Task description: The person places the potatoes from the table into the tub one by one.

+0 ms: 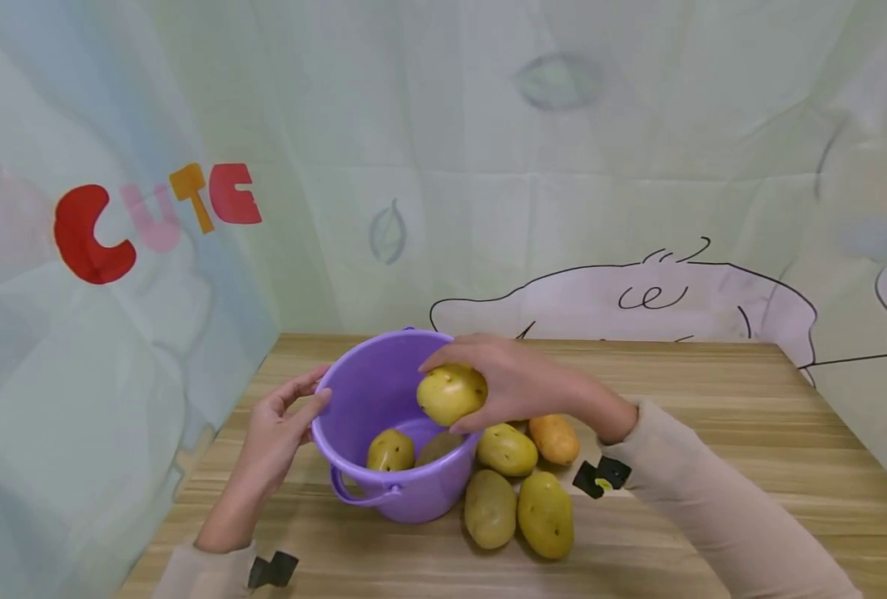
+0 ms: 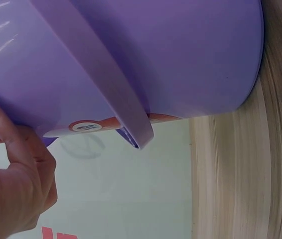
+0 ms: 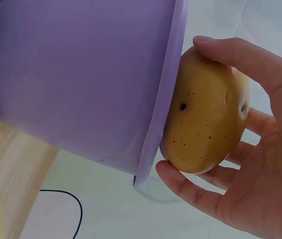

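A purple bucket (image 1: 428,491) stands on the wooden table, its mouth tipped toward the head camera. My left hand (image 1: 282,424) pinches the bucket's left rim between thumb and fingers. Over the right side of the mouth, my right hand (image 1: 522,378) grips a yellow potato (image 1: 451,395), thumb on one side and fingers on the other. In the right wrist view that potato (image 3: 206,114) is level with the rim and partly hidden behind it. Inside the bucket lie a potato (image 1: 391,451) and a browner potato (image 1: 438,448), the latter partly covered by the near wall.
Right of the bucket, several potatoes lie on the table (image 1: 713,399), among them a greenish one (image 1: 491,509), a yellow one (image 1: 547,516) and an orange-tinted one (image 1: 553,439). The bucket's handle (image 1: 361,497) hangs down its near side. A printed curtain (image 1: 339,166) rises behind the table.
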{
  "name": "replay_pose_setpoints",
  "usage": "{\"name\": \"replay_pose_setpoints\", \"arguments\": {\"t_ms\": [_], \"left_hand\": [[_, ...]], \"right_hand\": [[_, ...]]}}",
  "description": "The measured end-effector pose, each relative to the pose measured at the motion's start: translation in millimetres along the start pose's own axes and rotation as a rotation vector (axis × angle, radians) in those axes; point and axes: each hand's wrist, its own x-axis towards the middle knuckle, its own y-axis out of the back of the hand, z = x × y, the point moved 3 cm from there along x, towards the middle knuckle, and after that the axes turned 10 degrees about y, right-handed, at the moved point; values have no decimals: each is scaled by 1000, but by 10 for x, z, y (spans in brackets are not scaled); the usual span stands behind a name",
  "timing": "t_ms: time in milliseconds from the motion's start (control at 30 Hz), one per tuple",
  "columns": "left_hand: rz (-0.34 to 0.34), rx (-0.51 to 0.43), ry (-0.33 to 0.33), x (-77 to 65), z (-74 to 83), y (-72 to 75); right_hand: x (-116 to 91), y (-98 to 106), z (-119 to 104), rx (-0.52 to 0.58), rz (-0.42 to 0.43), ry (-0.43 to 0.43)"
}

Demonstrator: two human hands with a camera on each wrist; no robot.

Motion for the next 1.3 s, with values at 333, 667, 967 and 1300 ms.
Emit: {"name": "replay_pose_setpoints", "arguments": {"t_ms": [333, 667, 967, 1300], "left_hand": [[-4, -11, 3, 4, -1, 7], [-5, -19, 1, 2, -3, 9], [0, -25, 9, 2, -19, 9], [-8, -42, 4, 20, -28, 9]], "right_hand": [[51, -52, -11, -26, -5, 5], [53, -52, -2, -41, 5, 3], [22, 14, -13, -12, 41, 2], [-67, 24, 32, -30, 85, -6]]}}
